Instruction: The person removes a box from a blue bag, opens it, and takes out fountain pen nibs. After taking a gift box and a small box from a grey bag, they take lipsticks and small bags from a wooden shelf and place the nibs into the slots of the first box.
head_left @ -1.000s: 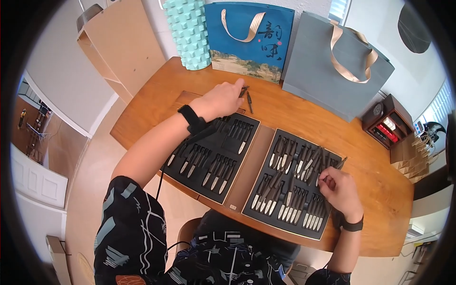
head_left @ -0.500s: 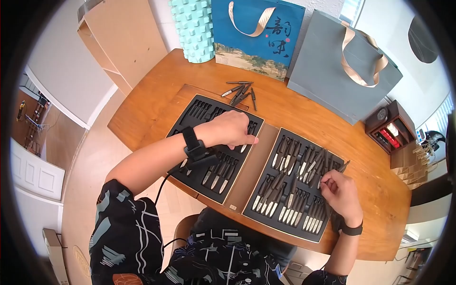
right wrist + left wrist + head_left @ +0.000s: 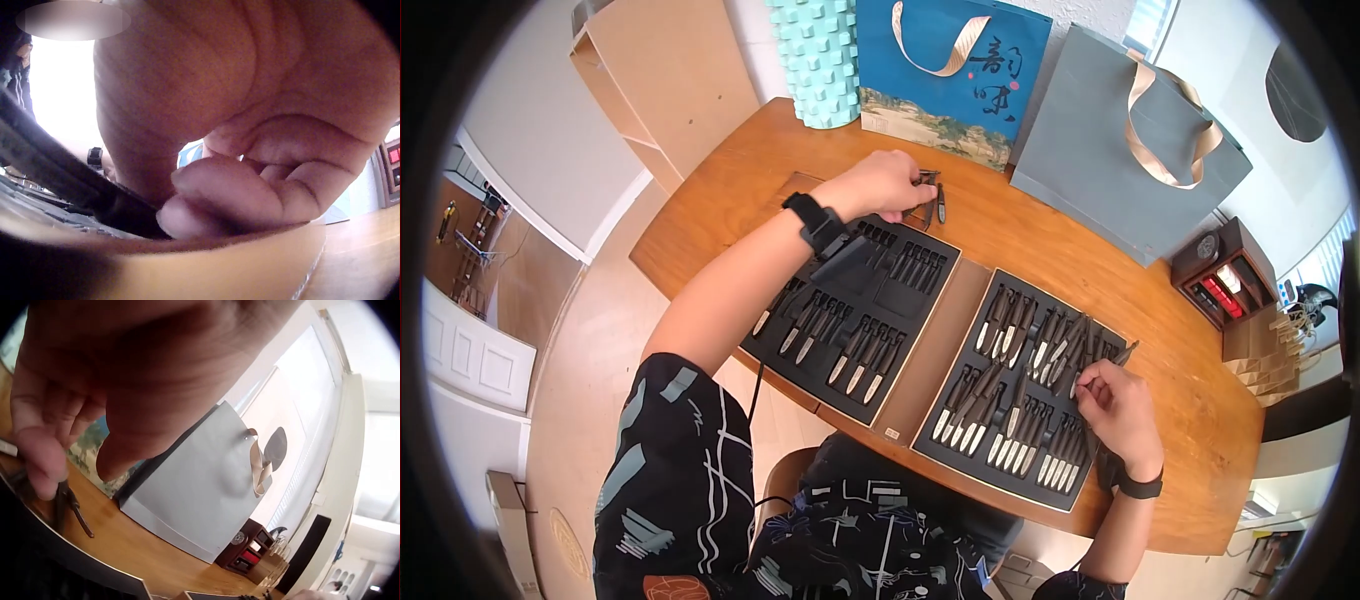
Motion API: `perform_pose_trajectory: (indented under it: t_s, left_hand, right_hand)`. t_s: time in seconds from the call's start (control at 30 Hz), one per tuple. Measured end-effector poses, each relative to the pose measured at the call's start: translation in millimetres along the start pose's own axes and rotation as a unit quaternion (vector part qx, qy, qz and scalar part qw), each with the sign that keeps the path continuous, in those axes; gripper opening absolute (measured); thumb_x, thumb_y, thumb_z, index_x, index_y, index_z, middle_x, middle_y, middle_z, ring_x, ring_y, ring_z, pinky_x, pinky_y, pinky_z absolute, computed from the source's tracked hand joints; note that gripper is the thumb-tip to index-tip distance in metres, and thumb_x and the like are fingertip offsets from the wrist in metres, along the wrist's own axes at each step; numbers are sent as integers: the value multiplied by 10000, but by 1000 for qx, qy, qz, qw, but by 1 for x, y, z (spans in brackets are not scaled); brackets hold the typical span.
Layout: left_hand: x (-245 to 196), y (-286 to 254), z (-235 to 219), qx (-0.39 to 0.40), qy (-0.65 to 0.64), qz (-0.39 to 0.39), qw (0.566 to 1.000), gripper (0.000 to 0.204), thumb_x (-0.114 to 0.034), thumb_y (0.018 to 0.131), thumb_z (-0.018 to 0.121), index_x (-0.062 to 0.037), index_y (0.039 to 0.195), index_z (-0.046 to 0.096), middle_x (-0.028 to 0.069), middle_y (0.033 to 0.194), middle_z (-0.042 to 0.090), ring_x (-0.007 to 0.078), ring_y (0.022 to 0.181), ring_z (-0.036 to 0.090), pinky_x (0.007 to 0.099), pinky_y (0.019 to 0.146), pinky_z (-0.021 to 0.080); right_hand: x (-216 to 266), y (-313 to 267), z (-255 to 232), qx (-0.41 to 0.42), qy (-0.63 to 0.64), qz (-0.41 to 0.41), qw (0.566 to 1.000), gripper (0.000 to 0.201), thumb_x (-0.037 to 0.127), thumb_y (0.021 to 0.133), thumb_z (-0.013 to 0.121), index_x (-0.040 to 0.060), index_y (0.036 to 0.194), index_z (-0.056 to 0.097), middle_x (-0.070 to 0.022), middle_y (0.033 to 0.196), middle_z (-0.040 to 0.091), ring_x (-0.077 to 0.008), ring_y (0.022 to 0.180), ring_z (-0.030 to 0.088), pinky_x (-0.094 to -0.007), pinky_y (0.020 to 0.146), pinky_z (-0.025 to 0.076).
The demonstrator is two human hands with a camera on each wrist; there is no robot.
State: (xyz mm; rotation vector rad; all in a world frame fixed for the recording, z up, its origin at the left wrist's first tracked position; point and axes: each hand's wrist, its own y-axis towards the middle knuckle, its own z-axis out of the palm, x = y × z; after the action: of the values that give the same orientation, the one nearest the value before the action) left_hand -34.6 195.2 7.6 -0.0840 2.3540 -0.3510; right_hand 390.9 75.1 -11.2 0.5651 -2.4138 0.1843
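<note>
My left hand (image 3: 885, 187) is at the back of the table, its fingers over a loose pile of dark-handled, knife-like pieces (image 3: 941, 205). In the left wrist view its fingertips (image 3: 44, 481) touch dark pieces (image 3: 75, 512), and the thumb stands apart from them. My right hand (image 3: 1120, 405) stays at the right edge of the right-hand tray (image 3: 933, 447). Its curled fingertips (image 3: 200, 215) pinch the end of a long dark piece (image 3: 119, 209). Several such pieces with silvery blade ends (image 3: 1055, 470) lie in rows in this tray; some lie askew on top.
The left-hand tray (image 3: 900, 300) holds dark pieces and bare slots; a brown spine (image 3: 935, 345) joins both trays. Behind stand a mint foam roller (image 3: 815, 65), a blue paper bag (image 3: 950, 80) and a grey bag (image 3: 1090, 130). A small dark cabinet (image 3: 1215, 270) stands at right.
My left hand went from the pile to the left-hand tray and back to the pile. The silver-ended piece at that tray's upper right no longer shows there. My right hand has barely moved.
</note>
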Motion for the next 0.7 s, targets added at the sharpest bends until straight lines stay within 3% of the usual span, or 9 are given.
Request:
perform_pose_trajectory:
  t_s: [0.07,0.1,0.2,0.3,0.47,0.53,0.7]
  left_hand:
    - [-1,-23,-11,-86,119,63,987,436,-393,975,706,39,956,760,199,809,758,287,696,761,412,724,612]
    - [14,-34,-13,-143,182,144,962,400,-406,963,709,-12,991,775,214,900,770,351,846,761,460,821,589]
    - [21,-97,-32,-107,270,67,955,321,-347,981,722,-30,1008,761,164,873,769,344,832,744,428,755,581]
    - [26,-153,-47,-107,308,-105,939,327,-340,928,781,-24,1005,750,163,887,757,343,867,740,427,774,575]
    - [71,-201,-37,-122,301,-147,934,349,-288,880,829,7,1028,713,187,944,755,358,910,738,435,796,573]
    - [81,-209,-29,-125,276,-129,944,323,-253,874,825,14,1015,710,198,933,753,368,904,737,442,796,572]
    - [92,-212,-22,-174,278,-72,942,242,-172,859,784,56,852,703,271,754,680,452,767,696,483,737,575]
  right_hand:
    - [-1,0,2,-14,-7,-16,1000,130,-4,830,747,35,938,687,-72,695,623,-168,574,618,-311,559,500]
    - [-1,0,4,-15,-1,-16,1000,130,-4,830,747,35,938,687,-72,695,623,-168,574,618,-311,559,500]
    - [-1,0,6,-18,15,-9,1000,130,-10,833,747,35,935,680,-75,697,619,-172,574,617,-313,557,500]
    - [3,0,6,-19,12,-5,1000,135,-20,832,749,30,929,670,-80,704,613,-172,574,609,-311,553,493]
    - [6,2,7,-13,1,-11,1000,128,-28,828,749,28,909,668,-78,696,600,-170,564,585,-309,550,475]
    - [6,3,8,-21,-1,5,1000,124,-32,828,751,29,902,671,-72,685,583,-162,566,568,-295,552,463]
    - [8,6,8,3,24,26,999,100,-41,861,738,15,893,663,-32,685,580,-108,588,538,-262,557,438]
